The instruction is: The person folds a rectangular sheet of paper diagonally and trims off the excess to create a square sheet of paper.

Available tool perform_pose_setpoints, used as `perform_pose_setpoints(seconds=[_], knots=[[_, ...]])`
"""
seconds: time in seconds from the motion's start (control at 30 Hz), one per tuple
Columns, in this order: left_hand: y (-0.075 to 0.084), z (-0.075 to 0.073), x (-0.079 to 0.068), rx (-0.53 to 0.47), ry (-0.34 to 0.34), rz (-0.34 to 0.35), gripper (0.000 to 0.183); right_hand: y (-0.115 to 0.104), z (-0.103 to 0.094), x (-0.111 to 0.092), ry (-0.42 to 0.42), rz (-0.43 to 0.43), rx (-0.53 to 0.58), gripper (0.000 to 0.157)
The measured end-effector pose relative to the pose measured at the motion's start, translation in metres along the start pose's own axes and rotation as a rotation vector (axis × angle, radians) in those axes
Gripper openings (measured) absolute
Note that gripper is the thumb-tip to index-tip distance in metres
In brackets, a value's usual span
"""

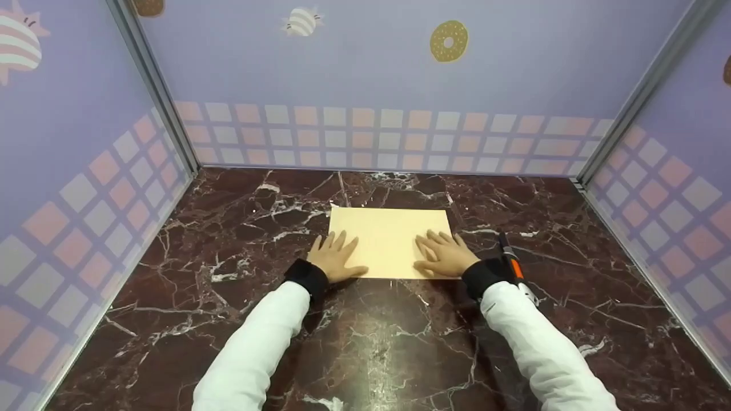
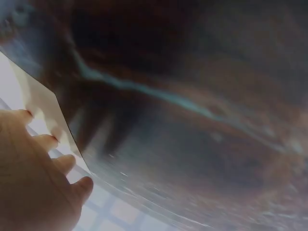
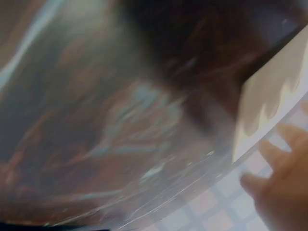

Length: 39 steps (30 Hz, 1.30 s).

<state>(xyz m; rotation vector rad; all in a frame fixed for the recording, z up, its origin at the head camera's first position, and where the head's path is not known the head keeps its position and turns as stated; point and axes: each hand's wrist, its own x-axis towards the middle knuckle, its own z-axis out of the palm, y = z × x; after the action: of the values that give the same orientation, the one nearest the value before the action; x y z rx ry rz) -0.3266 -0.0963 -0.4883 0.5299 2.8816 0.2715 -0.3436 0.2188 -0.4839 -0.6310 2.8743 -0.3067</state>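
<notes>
A pale yellow rectangular sheet of paper lies flat on the dark marbled tabletop. My left hand rests at its left side, fingers spread and pointing away from me, thumb along the near edge. At the right side my right hand is laid likewise on the paper, its fingers extended and thumb pointing inward. In the left wrist view, the left hand shows its fingertips over the sheet. The right wrist view has the right hand beside the sheet's edge.
A slim black and orange tool with a silvery end lies right of the paper, partly hidden by the right cuff. Purple panels with pink and white squares enclose the table at back, left and right.
</notes>
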Motion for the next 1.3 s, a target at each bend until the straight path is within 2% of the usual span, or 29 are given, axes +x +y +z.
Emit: perform_pose_setpoints(seconds=[0.17, 0.4, 0.57, 0.83, 1.17, 1.3], knots=[[0.007, 0.000, -0.002, -0.015, -0.018, -0.019, 0.088, -0.004, 0.003, 0.004, -0.044, -0.051, 0.020, 0.074], [0.008, 0.002, -0.002, -0.011, -0.006, -0.030, 0.089, -0.004, 0.008, 0.004, -0.041, -0.099, 0.049, 0.072], [0.012, -0.004, -0.003, 0.002, 0.001, -0.055, 0.090, -0.012, 0.007, 0.000, -0.042, -0.066, 0.030, 0.074], [0.015, -0.002, 0.005, 0.019, 0.023, -0.088, 0.096, -0.028, 0.005, -0.013, -0.037, -0.033, -0.040, 0.075], [0.017, 0.000, 0.014, 0.035, 0.076, -0.086, 0.100, -0.054, 0.009, -0.030, -0.019, -0.017, -0.120, 0.078], [0.019, 0.001, 0.017, 0.035, 0.072, -0.091, 0.102, -0.066, 0.013, -0.036, 0.007, -0.026, -0.157, 0.081]])
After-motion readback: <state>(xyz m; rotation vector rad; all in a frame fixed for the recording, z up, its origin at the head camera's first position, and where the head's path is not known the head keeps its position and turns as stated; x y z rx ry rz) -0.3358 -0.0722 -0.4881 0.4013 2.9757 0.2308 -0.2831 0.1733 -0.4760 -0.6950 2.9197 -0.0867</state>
